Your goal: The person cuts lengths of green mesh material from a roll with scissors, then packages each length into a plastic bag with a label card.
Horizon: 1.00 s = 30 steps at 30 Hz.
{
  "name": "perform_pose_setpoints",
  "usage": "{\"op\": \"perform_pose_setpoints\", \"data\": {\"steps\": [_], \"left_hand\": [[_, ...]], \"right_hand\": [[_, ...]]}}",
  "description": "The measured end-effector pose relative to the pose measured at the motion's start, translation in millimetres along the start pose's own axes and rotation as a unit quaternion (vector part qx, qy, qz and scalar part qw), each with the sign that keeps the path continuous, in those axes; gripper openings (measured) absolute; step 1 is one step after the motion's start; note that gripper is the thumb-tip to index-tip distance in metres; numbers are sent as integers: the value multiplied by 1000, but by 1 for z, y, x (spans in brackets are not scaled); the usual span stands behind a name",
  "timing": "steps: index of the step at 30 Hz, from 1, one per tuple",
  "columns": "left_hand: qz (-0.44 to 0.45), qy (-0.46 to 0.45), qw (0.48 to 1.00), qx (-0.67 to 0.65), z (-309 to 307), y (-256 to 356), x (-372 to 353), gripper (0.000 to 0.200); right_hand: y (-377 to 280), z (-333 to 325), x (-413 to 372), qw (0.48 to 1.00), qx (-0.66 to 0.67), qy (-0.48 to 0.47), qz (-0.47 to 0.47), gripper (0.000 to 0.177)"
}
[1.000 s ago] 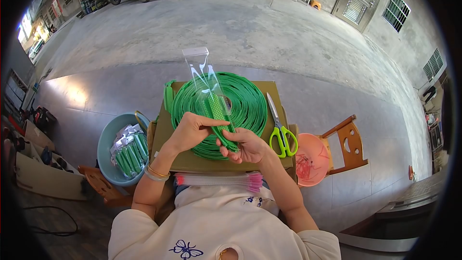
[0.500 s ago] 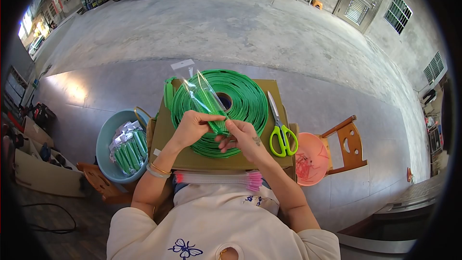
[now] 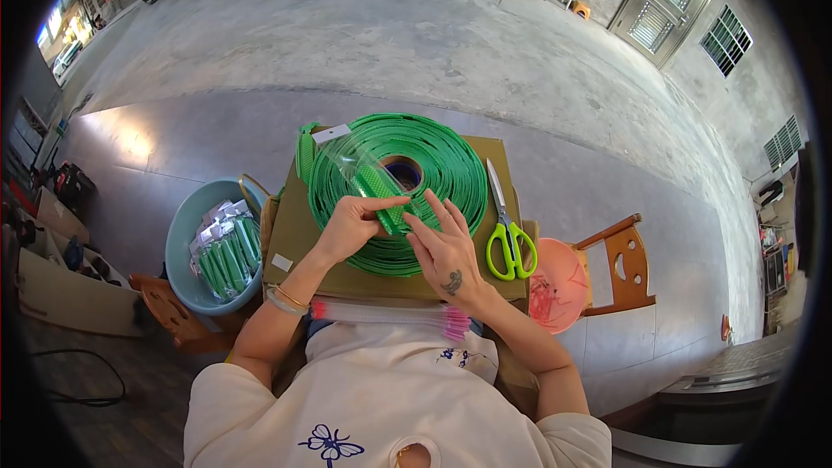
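Observation:
My left hand [image 3: 348, 227] pinches the lower end of a clear plastic bag [image 3: 348, 156] with a white header. Inside the bag lies a folded green mesh strip [image 3: 374, 184]. My right hand [image 3: 449, 251] is at the bag's lower end, fingers stretched out and apart; whether they touch the plastic is hard to tell. Beneath both hands a large roll of green strip [image 3: 455, 160] lies flat on a cardboard box [image 3: 290, 230]. Green-handled scissors [image 3: 511, 251] rest to the right of the roll, blades pointing away from me.
At left, a blue basin [image 3: 179, 247] holds several packed green bags. A pink basin [image 3: 568, 282] with red scraps stands right, by a wooden chair [image 3: 633, 264]. Clear thin strips with pink ends [image 3: 386, 314] lie across my lap.
The bag has tipped lower, closer to the roll. My right hand has loosened from its lower end and its fingers have spread, while my left hand keeps its pinch.

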State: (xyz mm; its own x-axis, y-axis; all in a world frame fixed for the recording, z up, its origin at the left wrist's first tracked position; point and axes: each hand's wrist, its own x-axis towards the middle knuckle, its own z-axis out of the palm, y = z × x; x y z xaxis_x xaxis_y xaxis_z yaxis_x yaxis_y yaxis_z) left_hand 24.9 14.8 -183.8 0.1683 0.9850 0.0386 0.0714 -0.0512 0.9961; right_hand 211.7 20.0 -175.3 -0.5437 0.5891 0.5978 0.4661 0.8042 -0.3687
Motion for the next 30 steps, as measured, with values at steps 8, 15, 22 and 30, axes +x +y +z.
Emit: {"op": "perform_pose_setpoints", "data": {"steps": [8,15,22,30], "left_hand": [[-33,-54,988,-139,15,6,-4,60],[-32,-21,987,-155,29,0,-14,70],[2,-16,999,28,27,-7,-17,82],[-50,239,917,-316,-12,22,-28,55]], "right_hand": [[11,-7,6,998,4,-52,-27,27],[21,8,8,990,40,-132,-20,36],[23,29,20,986,31,-154,-51,61],[16,5,22,988,-26,-105,-110,71]]}}
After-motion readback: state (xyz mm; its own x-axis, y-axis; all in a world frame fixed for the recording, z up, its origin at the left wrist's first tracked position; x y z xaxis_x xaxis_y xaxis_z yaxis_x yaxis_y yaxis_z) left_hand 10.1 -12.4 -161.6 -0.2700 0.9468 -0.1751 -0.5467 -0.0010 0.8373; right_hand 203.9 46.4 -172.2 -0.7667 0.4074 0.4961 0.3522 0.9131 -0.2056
